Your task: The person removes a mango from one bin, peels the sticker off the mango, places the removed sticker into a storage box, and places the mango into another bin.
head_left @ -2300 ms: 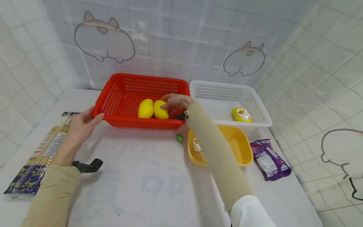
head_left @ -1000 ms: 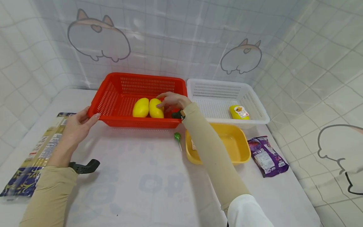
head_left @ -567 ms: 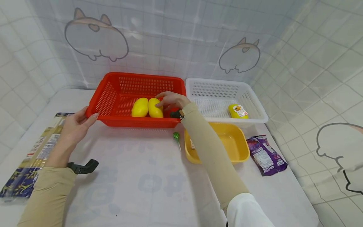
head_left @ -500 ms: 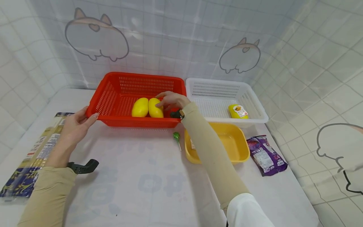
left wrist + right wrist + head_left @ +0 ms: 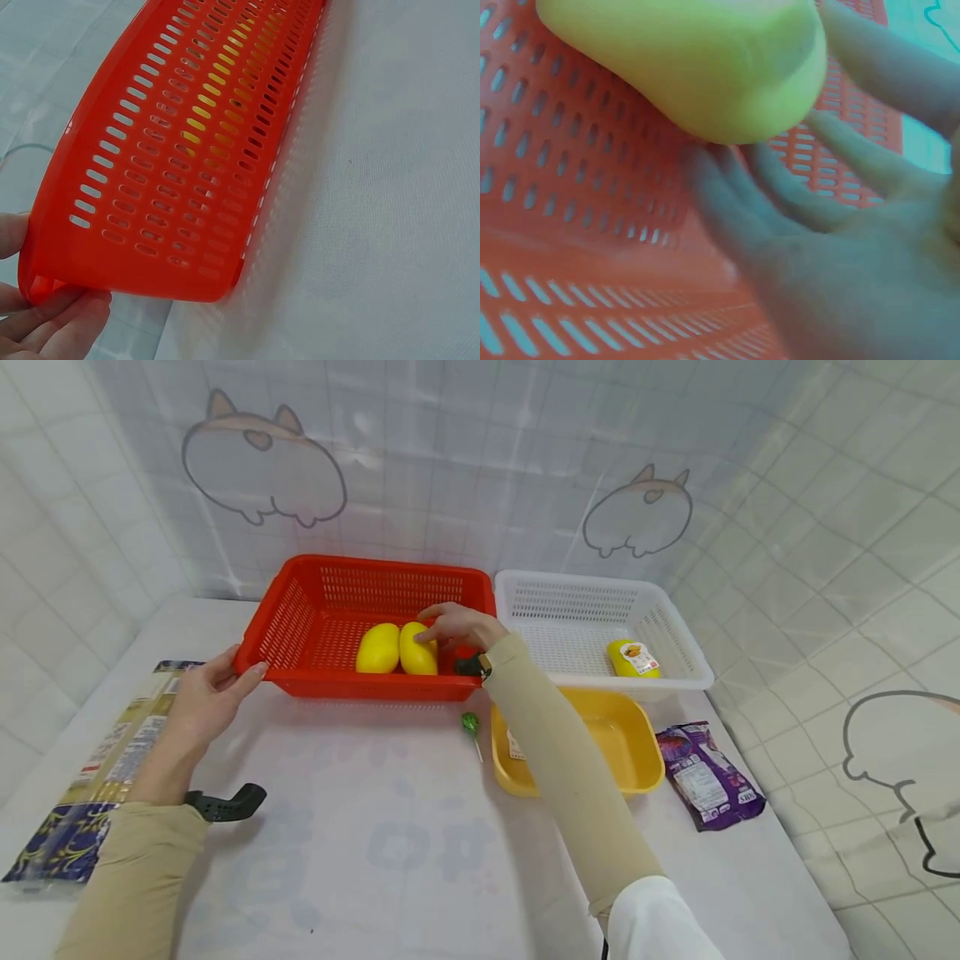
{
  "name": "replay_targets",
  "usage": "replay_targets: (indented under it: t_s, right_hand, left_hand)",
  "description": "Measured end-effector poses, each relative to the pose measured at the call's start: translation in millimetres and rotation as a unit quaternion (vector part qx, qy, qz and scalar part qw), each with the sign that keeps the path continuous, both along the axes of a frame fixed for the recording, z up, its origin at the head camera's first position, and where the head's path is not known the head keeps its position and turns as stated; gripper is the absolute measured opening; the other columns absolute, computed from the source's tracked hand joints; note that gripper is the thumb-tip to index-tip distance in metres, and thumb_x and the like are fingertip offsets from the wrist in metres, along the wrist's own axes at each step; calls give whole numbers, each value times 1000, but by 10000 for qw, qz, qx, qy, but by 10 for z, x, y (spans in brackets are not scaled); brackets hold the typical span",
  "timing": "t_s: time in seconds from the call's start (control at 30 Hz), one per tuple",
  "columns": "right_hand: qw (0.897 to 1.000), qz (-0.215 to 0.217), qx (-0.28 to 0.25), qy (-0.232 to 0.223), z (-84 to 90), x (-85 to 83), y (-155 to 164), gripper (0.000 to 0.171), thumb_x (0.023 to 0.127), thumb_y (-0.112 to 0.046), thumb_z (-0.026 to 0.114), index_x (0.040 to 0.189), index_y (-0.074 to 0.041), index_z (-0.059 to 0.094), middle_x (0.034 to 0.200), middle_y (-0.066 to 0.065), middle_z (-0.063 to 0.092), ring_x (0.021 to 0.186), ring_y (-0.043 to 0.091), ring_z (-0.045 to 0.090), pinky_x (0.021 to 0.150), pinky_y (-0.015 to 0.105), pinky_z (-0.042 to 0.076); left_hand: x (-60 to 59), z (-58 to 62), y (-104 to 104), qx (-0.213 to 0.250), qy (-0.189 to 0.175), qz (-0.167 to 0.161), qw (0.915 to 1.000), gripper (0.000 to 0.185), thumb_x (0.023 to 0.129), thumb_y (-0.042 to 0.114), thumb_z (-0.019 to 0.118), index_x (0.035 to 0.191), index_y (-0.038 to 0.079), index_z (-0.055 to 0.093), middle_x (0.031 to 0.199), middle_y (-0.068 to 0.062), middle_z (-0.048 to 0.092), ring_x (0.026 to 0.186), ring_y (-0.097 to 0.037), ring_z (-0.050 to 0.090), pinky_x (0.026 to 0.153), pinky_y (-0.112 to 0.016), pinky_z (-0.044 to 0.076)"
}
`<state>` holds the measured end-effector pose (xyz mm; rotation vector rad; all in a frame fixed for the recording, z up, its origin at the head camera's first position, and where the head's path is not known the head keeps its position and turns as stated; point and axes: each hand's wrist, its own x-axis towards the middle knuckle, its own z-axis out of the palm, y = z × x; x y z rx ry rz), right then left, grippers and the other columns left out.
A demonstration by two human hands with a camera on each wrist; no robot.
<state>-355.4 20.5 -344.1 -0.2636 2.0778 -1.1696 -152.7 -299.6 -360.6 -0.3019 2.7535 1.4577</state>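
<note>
White cloth covers the one table I am working over, and on it I count three open containers: one red slotted plastic basket, one white slotted plastic basket just beside it, and one shallow yellow plastic tub in front of the white one. Two flat packets lie at the edges, a long gold-and-blue one on my left and a purple one on my right. Two smooth yellow oval packs lie side by side inside the red basket; a third yellow pack with a label lies in the white basket. My left hand grips the red basket's near left corner, thumb over the rim. My right hand has its fingers curled on the right-hand oval pack. One green lollipop lies between basket and tub.
</note>
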Motion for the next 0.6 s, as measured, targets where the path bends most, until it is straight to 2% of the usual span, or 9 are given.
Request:
replay_targets:
  t_s: [0.07,0.17,0.27,0.37,0.4,0.47,0.53,0.6]
  right_hand:
    - [9999,57,-71,89,21,-8,1,63,93,-22,70,150,-14,45,152,4,41,128,24,49,112,42,45]
    - [9996,127,-59,229,75,-6,15,65,94,-23,69,152,-13,42,156,5,37,131,25,46,113,44,43]
    - [9995,114,29,309,144,-1,29,65,94,-24,70,152,-14,42,158,5,35,133,25,43,114,45,42]
    - [9992,94,68,379,215,11,36,65,93,-24,70,151,-14,43,159,5,32,134,25,41,114,46,42]
    - [9992,84,32,383,237,15,37,65,93,-23,71,151,-14,42,159,5,31,134,25,40,115,46,41]
    - [9991,100,-14,420,284,28,43,65,93,-22,71,151,-13,42,160,5,29,135,25,41,115,46,41]
    - [9991,107,-72,414,329,42,53,65,93,-20,70,151,-12,42,161,6,29,135,26,43,116,46,40]
    - [9988,132,-56,466,374,58,71,65,93,-20,70,151,-12,42,160,6,30,134,26,45,116,46,40]
  left_hand:
    - [-3,-11,0,-14,33,2,10000,83,100,57,46,161,15,9,154,-22,41,129,-34,44,104,-42,50]
    - [-6,-16,0,-37,83,-3,10000,82,100,56,46,161,14,9,154,-22,40,129,-34,44,109,-48,46]
    - [-5,-11,0,-35,120,-23,9999,82,100,56,46,161,14,9,155,-23,40,129,-34,44,103,-30,51]
    - [1,-5,-1,-15,145,-37,9999,83,100,56,46,161,13,9,155,-23,39,129,-34,44,88,-8,48]
    - [3,-4,-2,-6,149,-39,9999,83,100,56,46,161,13,10,155,-23,39,129,-33,44,82,-4,46]
    - [4,-4,-2,6,146,-41,9999,83,100,56,47,161,13,9,156,-22,38,129,-33,44,80,-1,44]
    - [5,-5,0,-1,120,-38,9999,82,100,55,46,161,14,9,156,-23,37,130,-34,43,91,-9,48]
    - [3,-6,3,-3,91,-36,10000,82,100,55,46,161,14,8,156,-23,37,131,-35,43,104,-25,49]
